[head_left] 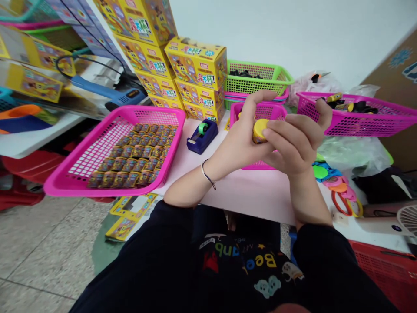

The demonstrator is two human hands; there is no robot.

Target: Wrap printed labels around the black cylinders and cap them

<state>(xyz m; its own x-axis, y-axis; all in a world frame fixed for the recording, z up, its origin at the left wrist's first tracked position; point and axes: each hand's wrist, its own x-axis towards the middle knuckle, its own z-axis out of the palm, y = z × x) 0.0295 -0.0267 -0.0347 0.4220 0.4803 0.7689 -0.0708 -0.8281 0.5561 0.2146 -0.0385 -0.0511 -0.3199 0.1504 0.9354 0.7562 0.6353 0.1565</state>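
GRIP: yellow-capped canister (259, 131) grasped between left hand (237, 141) and right hand (295, 145) | RISK: canister could fall onto pink plastic basket (259, 167) if grip slips

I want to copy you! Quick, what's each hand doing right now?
Left hand: closed, holding a small yellow-lidded canister.
Right hand: closed, fingers wrapped over the same yellow-lidded canister, thumb raised.
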